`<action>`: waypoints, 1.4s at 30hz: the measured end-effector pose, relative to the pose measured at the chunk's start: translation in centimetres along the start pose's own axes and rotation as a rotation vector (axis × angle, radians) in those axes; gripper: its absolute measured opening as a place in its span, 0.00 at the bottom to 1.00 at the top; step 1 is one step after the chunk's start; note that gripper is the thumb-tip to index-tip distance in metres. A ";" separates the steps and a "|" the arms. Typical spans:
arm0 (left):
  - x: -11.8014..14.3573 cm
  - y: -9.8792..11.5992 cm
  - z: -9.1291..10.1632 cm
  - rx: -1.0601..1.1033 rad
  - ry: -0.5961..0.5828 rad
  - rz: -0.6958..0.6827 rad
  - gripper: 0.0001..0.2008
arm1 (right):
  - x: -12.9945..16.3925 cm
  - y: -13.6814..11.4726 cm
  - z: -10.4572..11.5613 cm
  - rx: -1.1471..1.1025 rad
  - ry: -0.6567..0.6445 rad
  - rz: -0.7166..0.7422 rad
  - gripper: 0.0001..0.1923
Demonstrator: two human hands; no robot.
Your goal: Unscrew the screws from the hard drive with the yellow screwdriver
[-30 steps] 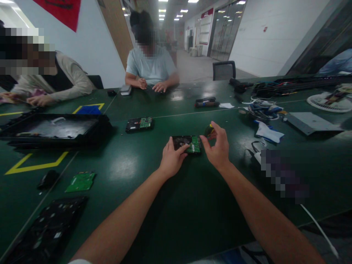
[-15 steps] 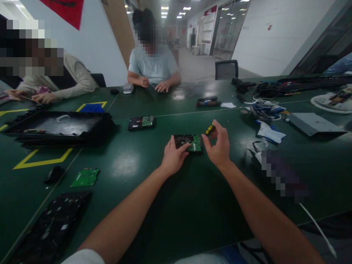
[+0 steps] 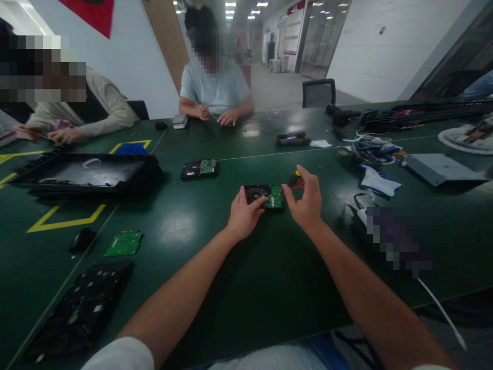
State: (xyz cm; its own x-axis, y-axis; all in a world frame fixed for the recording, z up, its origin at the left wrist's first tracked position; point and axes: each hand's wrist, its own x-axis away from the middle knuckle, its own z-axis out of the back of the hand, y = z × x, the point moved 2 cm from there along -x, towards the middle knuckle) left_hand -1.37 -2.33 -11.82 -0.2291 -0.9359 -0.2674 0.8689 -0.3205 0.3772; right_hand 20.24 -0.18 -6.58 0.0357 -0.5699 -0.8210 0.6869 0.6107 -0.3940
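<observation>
Surface, centre: hard drive, left hand upon its left part; right hand just beside its right end, with screwdriver held therein.
Behind and left of these: second hard drive.
Further left: open casing; before it, circuit board; before that, flat panel, nearest item at left.
Right: glove; beyond it rightward, metal bracket; behind bracket, round grille.
Behind surface: chair.

Tool partly hidden by right fingers, drive partly covered by left fingers, banner cropped
</observation>
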 end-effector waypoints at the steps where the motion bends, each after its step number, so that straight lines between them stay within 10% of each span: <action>1: 0.0 0.0 0.0 0.001 -0.001 -0.001 0.23 | 0.0 0.1 0.0 0.001 -0.003 0.003 0.32; 42: -0.1 -0.2 -0.3 0.027 0.014 0.002 0.23 | -0.4 -0.4 0.0 -0.026 -0.063 0.094 0.35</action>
State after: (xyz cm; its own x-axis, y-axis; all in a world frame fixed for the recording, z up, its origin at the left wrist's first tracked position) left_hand -1.37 -2.18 -12.10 -0.2211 -0.9344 -0.2793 0.8571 -0.3228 0.4015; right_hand 19.95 -0.14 -6.09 0.1454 -0.5419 -0.8278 0.6595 0.6767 -0.3272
